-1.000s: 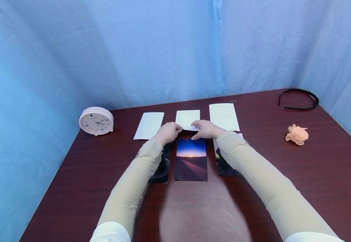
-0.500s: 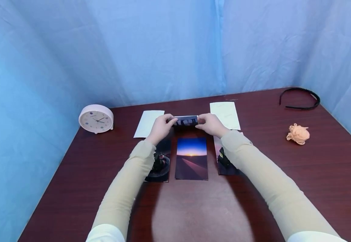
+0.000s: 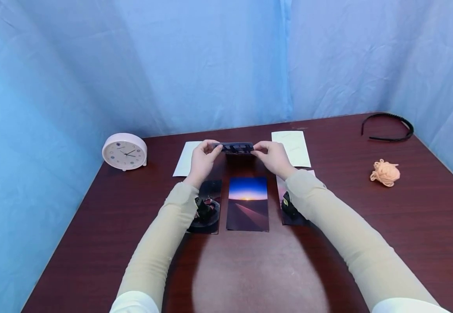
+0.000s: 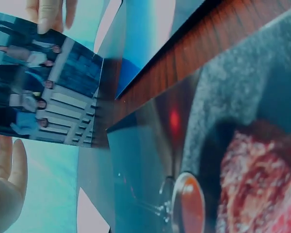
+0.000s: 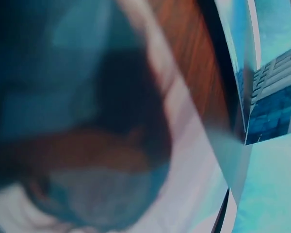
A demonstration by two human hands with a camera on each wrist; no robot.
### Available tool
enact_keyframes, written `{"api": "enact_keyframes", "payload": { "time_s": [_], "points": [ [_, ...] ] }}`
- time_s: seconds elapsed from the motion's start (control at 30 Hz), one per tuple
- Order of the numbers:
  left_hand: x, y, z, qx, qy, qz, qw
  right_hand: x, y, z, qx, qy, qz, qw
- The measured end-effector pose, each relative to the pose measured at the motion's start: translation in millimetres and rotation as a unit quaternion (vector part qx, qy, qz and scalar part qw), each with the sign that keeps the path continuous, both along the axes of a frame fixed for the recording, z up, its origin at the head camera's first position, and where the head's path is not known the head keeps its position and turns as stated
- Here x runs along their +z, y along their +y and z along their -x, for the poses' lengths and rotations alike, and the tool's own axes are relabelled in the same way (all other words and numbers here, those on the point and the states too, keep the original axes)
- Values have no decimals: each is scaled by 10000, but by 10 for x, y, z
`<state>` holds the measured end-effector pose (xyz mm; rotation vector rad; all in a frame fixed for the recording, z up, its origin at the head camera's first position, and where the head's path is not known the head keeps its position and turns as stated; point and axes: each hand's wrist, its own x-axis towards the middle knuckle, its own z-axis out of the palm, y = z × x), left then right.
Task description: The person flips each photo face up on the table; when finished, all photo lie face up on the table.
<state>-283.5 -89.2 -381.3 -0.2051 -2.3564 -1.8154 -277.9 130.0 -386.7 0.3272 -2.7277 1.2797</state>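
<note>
One held photo point(image 3: 237, 148), brown table point(image 3: 259, 269), blue curtains point(image 3: 210, 65).

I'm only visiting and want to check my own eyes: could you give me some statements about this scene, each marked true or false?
1. The left hand and right hand hold the same photo. True.
2. A clock stands to the person's right. False: the clock stands to the left.
3. The low-sun picture lies between two other pictures. True.
4. The yarn sits inside the headband's curve. False: the yarn lies apart from the headband, nearer the person.
</note>
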Motion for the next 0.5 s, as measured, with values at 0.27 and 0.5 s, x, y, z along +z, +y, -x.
{"api": "enact_keyframes", "payload": {
  "time_s": [0.27,0.5],
  "points": [
    [-48,5,-16,70,-45,-250,9997,43,-7,-11,-696,383,501,9956],
    [-51,18,-70,286,-211,-343,9988,13,8,-5,-988,62,1166,9882]
  ]
}}
